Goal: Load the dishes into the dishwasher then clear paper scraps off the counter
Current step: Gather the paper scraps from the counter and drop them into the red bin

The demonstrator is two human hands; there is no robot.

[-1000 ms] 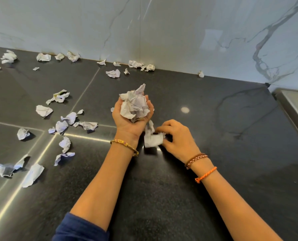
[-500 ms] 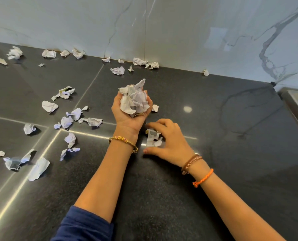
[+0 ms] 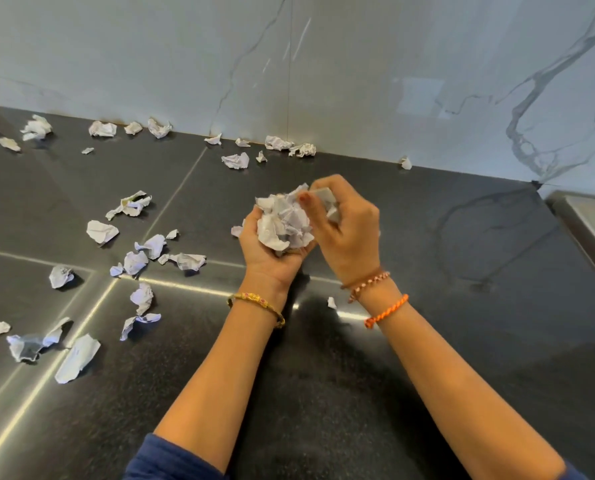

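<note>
My left hand [image 3: 266, 249] is cupped palm up above the dark counter [image 3: 427, 306] and holds a wad of crumpled white paper scraps [image 3: 282, 221]. My right hand [image 3: 346, 226] curls over the wad's right side and grips a paper scrap [image 3: 324, 197] against it. Several loose scraps lie on the counter to the left, such as a flat scrap [image 3: 77, 358] near the front and a crumpled scrap [image 3: 102, 231] further back. A tiny scrap [image 3: 331, 302] lies by my right wrist.
More scraps [image 3: 235, 161] line the foot of the marble backsplash [image 3: 358, 81], with one small scrap [image 3: 405, 163] alone at the right. A steel edge [image 3: 587, 216] borders the counter at the far right. No dishes or dishwasher are in view.
My right hand lifted a scrap off the counter and brought it up against the wad in my left hand. A tiny scrap stayed behind on the counter.
</note>
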